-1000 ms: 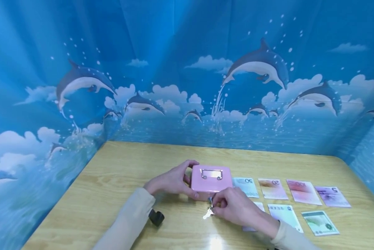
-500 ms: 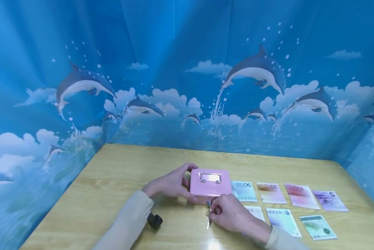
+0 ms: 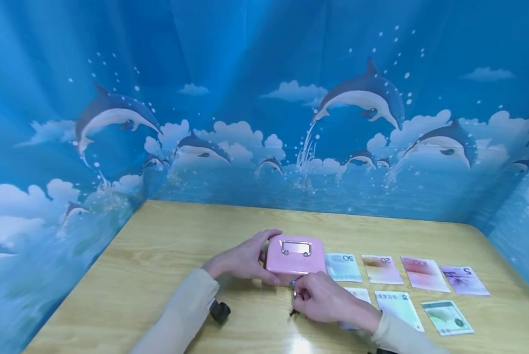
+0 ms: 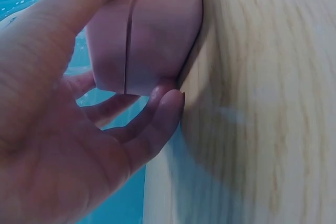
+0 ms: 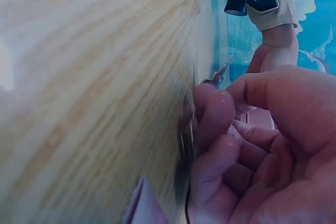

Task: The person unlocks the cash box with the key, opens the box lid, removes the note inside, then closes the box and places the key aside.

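Note:
A pink metal cash box [image 3: 296, 258] with a silver lid handle sits on the wooden table, its lid down. My left hand [image 3: 247, 258] holds its left side, thumb toward the front and fingers round the back corner. In the left wrist view, the fingers of the hand [image 4: 68, 129] bend around the end of the box [image 4: 163, 30]. At the front face of the box, my right hand [image 3: 324, 297] pinches a key [image 3: 293, 292] by the lock, and more metal dangles below it. The fingers mostly hide the key and the keyhole.
Several banknotes lie in two rows to the right, among them a blue-green 50 note [image 3: 344, 268], a red 100 note [image 3: 424, 273] and a green note [image 3: 447, 317]. The right forearm passes over part of the lower row. A dolphin-printed curtain [image 3: 247, 98] encloses the table.
The dangling keys have swung and now hang more directly below the right hand, which has turned slightly at the lock. The left hand keeps its hold on the cash box.

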The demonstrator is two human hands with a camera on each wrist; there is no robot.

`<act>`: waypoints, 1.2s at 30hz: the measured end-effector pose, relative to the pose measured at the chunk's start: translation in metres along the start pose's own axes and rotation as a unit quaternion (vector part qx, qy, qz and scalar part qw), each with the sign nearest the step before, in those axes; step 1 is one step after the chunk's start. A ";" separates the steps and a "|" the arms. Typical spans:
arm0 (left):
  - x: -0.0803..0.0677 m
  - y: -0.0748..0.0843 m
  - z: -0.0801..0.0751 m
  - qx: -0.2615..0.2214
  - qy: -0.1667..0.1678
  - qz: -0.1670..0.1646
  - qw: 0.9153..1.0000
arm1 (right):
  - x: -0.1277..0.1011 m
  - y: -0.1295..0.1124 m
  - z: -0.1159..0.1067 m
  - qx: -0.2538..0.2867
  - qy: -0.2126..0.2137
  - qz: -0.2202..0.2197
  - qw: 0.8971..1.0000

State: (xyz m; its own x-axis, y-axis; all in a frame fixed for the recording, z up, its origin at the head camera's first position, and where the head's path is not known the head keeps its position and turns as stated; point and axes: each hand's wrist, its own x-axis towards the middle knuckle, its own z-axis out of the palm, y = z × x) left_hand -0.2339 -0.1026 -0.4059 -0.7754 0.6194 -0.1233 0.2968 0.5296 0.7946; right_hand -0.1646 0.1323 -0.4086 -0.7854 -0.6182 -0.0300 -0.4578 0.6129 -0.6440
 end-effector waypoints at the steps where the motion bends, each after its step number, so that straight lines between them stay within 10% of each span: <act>1: 0.000 0.000 0.000 0.007 0.004 0.001 1.000 | 0.001 0.000 -0.001 0.000 -0.004 -0.004 1.000; 36: 0.004 0.002 -0.001 0.025 0.011 0.013 1.000 | 0.002 0.000 -0.005 -0.009 -0.016 -0.008 1.000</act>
State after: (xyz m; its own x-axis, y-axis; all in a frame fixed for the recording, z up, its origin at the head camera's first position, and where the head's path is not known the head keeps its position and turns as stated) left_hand -0.2371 -0.0996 -0.4046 -0.7784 0.6214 -0.0891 0.3442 0.5411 0.7673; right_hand -0.1680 0.1332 -0.4046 -0.7646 -0.6429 -0.0454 -0.4767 0.6116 -0.6314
